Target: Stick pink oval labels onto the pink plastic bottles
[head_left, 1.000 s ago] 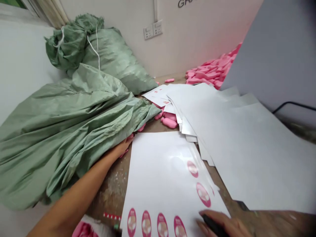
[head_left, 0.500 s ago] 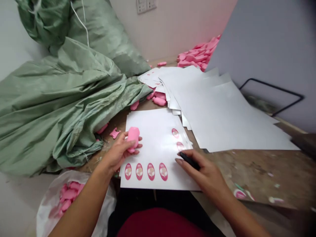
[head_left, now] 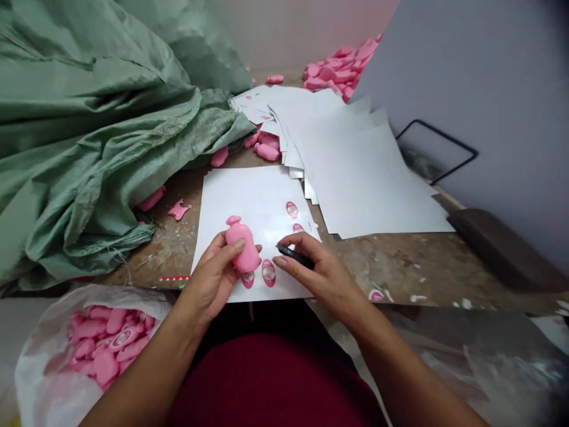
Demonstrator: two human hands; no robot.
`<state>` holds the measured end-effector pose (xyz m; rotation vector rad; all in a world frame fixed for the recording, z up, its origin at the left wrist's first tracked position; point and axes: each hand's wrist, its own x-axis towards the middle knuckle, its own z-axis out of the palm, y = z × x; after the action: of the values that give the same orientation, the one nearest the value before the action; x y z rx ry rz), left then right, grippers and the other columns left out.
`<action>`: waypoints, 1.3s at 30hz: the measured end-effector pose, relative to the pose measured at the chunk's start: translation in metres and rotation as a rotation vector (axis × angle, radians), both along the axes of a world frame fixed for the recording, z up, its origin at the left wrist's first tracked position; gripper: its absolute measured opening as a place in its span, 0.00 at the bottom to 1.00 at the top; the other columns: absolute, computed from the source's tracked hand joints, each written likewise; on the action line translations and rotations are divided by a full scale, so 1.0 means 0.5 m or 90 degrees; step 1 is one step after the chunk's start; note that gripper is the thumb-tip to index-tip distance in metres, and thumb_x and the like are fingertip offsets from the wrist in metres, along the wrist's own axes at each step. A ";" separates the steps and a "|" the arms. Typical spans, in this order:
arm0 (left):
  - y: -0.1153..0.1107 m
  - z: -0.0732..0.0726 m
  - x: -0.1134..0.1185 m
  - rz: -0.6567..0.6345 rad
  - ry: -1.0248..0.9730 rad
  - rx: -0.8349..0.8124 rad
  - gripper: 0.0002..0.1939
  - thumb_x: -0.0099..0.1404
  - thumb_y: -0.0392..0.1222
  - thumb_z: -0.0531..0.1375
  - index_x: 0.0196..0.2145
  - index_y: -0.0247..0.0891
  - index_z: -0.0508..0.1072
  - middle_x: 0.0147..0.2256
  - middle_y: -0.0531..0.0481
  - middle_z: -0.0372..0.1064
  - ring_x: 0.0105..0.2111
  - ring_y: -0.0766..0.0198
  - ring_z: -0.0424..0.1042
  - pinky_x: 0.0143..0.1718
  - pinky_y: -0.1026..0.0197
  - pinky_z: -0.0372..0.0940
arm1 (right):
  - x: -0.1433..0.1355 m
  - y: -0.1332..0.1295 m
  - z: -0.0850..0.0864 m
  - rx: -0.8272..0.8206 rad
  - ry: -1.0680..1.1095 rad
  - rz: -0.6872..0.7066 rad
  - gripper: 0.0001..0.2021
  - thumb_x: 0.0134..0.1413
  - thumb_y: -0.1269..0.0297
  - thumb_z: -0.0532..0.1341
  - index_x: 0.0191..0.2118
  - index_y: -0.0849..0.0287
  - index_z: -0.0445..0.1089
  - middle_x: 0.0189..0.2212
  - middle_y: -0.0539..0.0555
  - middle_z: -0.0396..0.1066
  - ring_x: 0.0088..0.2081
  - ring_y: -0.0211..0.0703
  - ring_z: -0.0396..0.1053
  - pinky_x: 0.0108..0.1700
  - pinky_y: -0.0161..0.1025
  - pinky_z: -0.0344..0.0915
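Observation:
My left hand (head_left: 214,274) is closed round a small pink plastic bottle (head_left: 242,245), its narrow neck pointing up and away from me. Under it lies a white sticker sheet (head_left: 222,190) with oval pink labels; one label (head_left: 268,273) shows just right of the bottle, and part of another shows below it. Between the thumb and fingers of my right hand (head_left: 317,261) is a slim black pen-like tool (head_left: 295,256), whose exact kind I cannot make out. Its tip points left toward the bottle, a short gap away. Two more labels (head_left: 292,209) sit at the sheet's right side.
A white bag (head_left: 31,367) of pink bottles (head_left: 106,350) stands at lower left. Green sacking (head_left: 102,136) covers the left of the table (head_left: 355,261). Large white sheets (head_left: 355,166) lie at right, near a black wire frame (head_left: 444,139). More pink bottles (head_left: 338,68) are piled behind.
The bottle has turned from neck toward me to neck away. Both hands have come closer together over the sheet, the black tool nearer the bottle. The camera view has shifted down.

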<state>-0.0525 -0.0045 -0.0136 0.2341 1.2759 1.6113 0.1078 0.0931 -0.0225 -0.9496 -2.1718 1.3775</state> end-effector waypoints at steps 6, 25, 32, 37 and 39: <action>0.022 -0.033 0.014 0.020 -0.038 -0.038 0.18 0.62 0.37 0.63 0.48 0.38 0.64 0.42 0.44 0.75 0.40 0.60 0.77 0.45 0.56 0.70 | 0.009 -0.001 -0.027 0.249 -0.212 0.020 0.10 0.63 0.60 0.55 0.39 0.54 0.72 0.24 0.49 0.74 0.26 0.41 0.67 0.33 0.38 0.55; 0.021 -0.035 0.015 -0.037 0.025 -0.056 0.20 0.62 0.41 0.64 0.51 0.38 0.67 0.42 0.42 0.76 0.41 0.59 0.74 0.30 0.66 0.62 | -0.004 -0.026 -0.046 0.420 -0.230 -0.007 0.09 0.64 0.63 0.55 0.36 0.57 0.72 0.24 0.52 0.76 0.24 0.42 0.67 0.36 0.41 0.50; 0.021 -0.038 0.013 -0.023 -0.008 -0.035 0.18 0.61 0.40 0.64 0.49 0.38 0.67 0.41 0.43 0.76 0.46 0.57 0.74 0.44 0.59 0.67 | 0.001 -0.021 -0.045 0.387 -0.238 -0.008 0.09 0.62 0.61 0.57 0.36 0.54 0.73 0.22 0.50 0.75 0.23 0.43 0.64 0.35 0.40 0.51; 0.021 -0.035 0.017 -0.013 0.006 -0.040 0.16 0.62 0.38 0.63 0.48 0.37 0.68 0.40 0.44 0.76 0.44 0.58 0.74 0.43 0.60 0.67 | 0.005 -0.028 -0.049 0.491 -0.237 -0.015 0.08 0.63 0.64 0.57 0.35 0.57 0.73 0.24 0.51 0.76 0.22 0.40 0.61 0.36 0.41 0.47; 0.022 -0.033 0.018 -0.014 0.008 -0.042 0.16 0.62 0.38 0.63 0.47 0.37 0.68 0.39 0.44 0.76 0.44 0.59 0.74 0.43 0.60 0.67 | 0.004 -0.030 -0.051 0.514 -0.228 -0.018 0.08 0.63 0.65 0.57 0.34 0.57 0.72 0.24 0.51 0.76 0.21 0.39 0.59 0.36 0.40 0.46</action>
<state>-0.0436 0.0064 -0.0302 0.2168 1.3286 1.5488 0.1098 0.0781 -0.0482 -0.9165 -2.6056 0.2268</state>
